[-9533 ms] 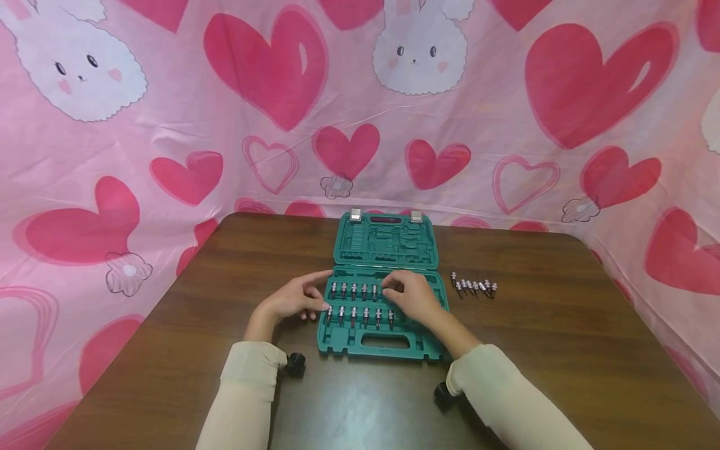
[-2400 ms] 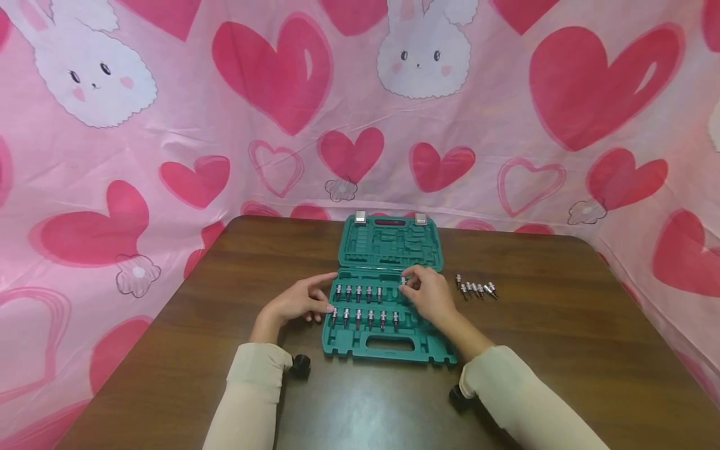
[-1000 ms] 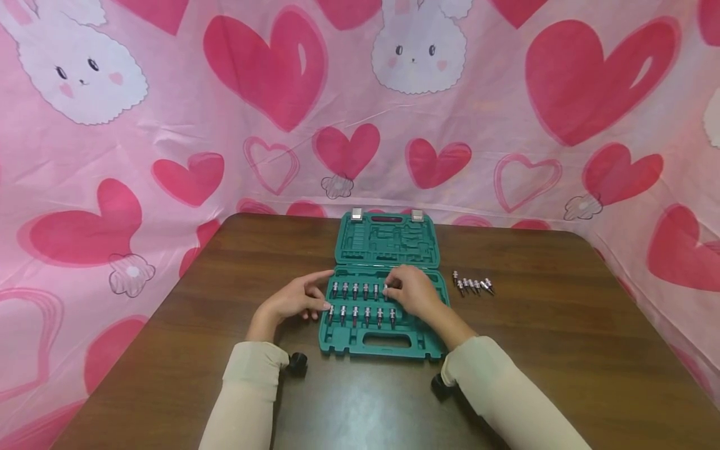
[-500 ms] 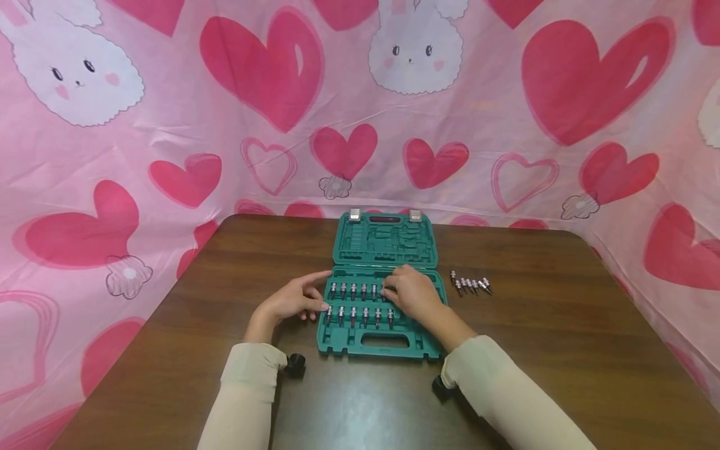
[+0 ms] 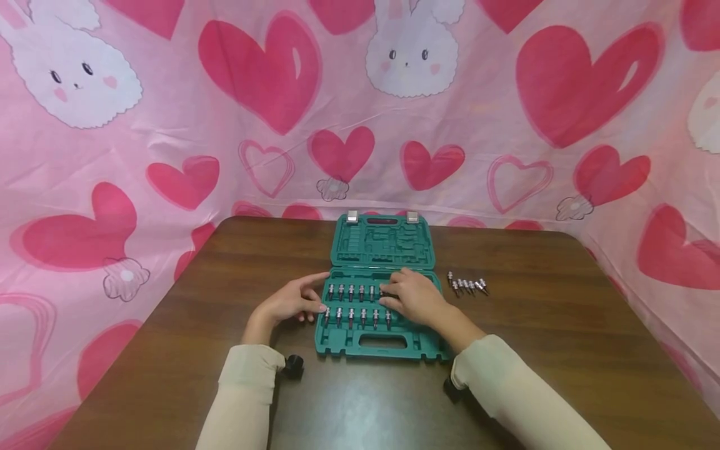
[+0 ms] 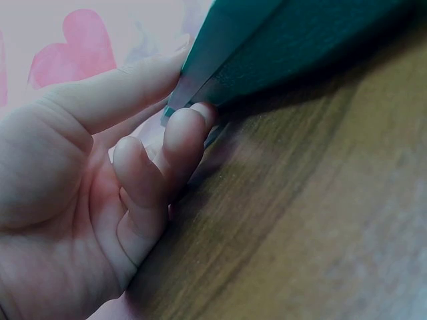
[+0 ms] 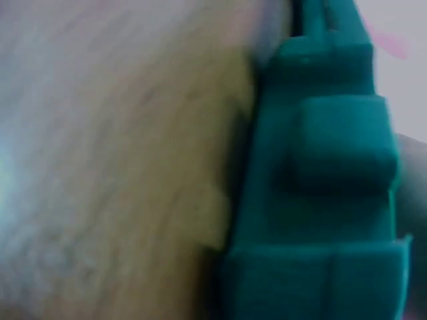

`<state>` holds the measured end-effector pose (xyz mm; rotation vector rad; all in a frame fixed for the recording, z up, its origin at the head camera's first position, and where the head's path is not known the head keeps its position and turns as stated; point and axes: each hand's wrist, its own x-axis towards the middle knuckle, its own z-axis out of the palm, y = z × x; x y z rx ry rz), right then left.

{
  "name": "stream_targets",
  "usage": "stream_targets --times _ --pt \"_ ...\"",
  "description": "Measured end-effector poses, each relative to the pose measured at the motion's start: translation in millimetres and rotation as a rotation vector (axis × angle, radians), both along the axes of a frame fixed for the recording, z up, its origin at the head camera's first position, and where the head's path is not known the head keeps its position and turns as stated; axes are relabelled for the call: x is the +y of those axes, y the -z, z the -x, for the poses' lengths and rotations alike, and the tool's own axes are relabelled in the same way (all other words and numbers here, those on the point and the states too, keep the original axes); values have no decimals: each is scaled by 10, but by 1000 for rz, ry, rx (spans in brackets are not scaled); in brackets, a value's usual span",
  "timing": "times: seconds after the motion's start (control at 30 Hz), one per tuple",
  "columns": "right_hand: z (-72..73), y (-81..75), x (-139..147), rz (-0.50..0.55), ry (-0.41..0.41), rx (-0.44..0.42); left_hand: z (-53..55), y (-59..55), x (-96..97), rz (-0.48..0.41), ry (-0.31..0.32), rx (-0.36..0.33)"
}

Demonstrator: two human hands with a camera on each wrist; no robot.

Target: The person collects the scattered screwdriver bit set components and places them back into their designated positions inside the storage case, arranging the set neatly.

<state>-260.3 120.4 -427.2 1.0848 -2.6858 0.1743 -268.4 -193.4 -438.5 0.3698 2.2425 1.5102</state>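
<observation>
In the head view a green tool case (image 5: pixel 384 361) lies unfolded on the table, with two rows of silver socket bits, including a near-row bit (image 5: pixel 363 315), in its slots. My left hand (image 5: pixel 289 302) grips the case's left edge; in the left wrist view its thumb lies on the case wall (image 6: pixel 233 40) and the other fingers curl low against it. My right hand (image 5: pixel 415 295) is over the right end of the far row. Its index finger presses at a mostly hidden socket bit there, thumb apart from the index finger. Only the case's blurred edge (image 7: pixel 313 220) shows in the right wrist view.
Several loose socket bits (image 5: pixel 467 286) lie on the brown wooden table (image 5: pixel 534 325) to the right of the case. The case lid (image 5: pixel 384 240) leans back near the table's far edge. A pink heart-patterned cloth (image 5: pixel 343 106) hangs behind.
My right hand has brought a socket bit to the far row's right end since 2.4 s ago. Its thumb and index finger have since spread apart. The left hand keeps its place.
</observation>
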Motion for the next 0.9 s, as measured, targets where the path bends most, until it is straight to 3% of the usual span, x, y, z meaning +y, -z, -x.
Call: stream_targets --times 0.17,0.33,0.63,0.9 --pt "-12 25 54 134 68 -178 8 30 -5 -12 15 -1" --pt "-8 5 130 237 97 -236 21 39 -3 -10 13 7" --pt "17 -45 387 351 120 -197 26 27 -9 -3 9 11" --pt "33 -46 685 322 155 -138 3 17 -21 -12 9 4"
